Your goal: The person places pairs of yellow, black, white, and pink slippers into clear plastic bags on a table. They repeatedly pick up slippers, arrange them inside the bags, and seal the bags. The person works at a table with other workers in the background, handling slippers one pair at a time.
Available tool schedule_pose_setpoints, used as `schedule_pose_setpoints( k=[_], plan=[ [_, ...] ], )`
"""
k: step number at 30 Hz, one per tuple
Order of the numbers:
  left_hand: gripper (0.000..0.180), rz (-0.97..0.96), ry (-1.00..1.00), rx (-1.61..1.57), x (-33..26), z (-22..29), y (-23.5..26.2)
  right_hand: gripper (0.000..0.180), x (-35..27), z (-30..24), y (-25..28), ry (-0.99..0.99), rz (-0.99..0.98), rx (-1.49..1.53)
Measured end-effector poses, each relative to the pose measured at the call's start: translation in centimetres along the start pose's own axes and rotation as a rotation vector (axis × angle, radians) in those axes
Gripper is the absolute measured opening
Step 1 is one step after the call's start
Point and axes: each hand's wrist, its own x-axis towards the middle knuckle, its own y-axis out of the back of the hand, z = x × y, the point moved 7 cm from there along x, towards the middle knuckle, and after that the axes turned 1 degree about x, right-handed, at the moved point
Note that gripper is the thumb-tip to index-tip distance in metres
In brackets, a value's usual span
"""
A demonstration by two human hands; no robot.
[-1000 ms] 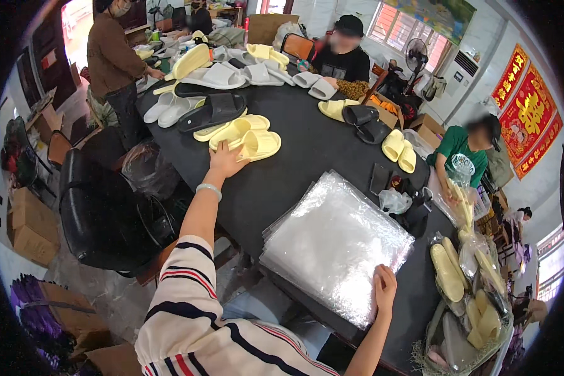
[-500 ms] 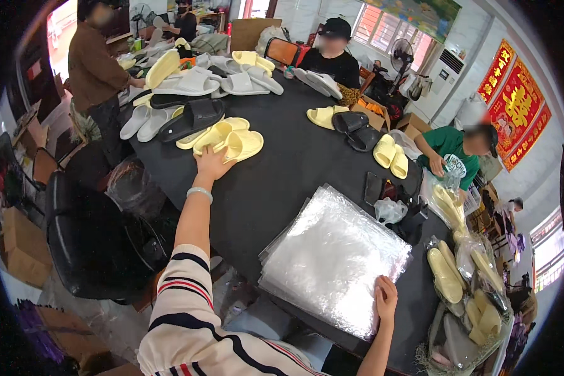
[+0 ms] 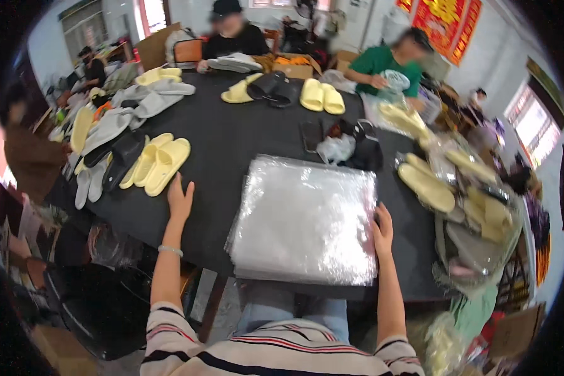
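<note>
My left hand (image 3: 180, 197) is open over the black table, its fingers pointing at a pair of yellow slippers (image 3: 163, 164) just beyond them. Nothing is in it. Beside those slippers lie a black slipper (image 3: 125, 156) and a grey pair (image 3: 91, 183). A thick stack of clear plastic bags (image 3: 301, 219) rests flat in front of me, shiny and a little uneven at its edges. Against the stack's right edge my right hand (image 3: 382, 229) lies with its fingers stretched out, holding nothing that I can see.
White slippers (image 3: 147, 103) are heaped at the far left. Black slippers (image 3: 274, 89) and another yellow pair (image 3: 321, 96) sit along the far edge. Bagged slippers (image 3: 432, 188) crowd the right side. A person in green (image 3: 388, 69) handles plastic; another in black (image 3: 235, 41) holds slippers.
My left hand has come off the yellow slippers and drawn back toward me. My view has turned, with the stack now squarely ahead; my right hand stays at its right edge.
</note>
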Motion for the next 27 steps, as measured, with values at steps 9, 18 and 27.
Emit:
schedule_pose_setpoints(
  k=[9,18,27],
  plan=[
    [0.064,-0.663,-0.213,-0.494,-8.5,13.0,-13.6,0.062,0.3,2.0,0.2,-0.115,-0.032,0.002],
    [0.066,-0.553,-0.213,-0.076,-9.1,16.6,-9.1,0.055,-0.1,1.3,0.8,-0.101,0.004,0.039],
    [0.046,-0.377,-0.456,-0.051,-10.0,14.6,-9.6,0.077,2.1,5.5,6.1,-0.189,0.469,0.488]
  ],
)
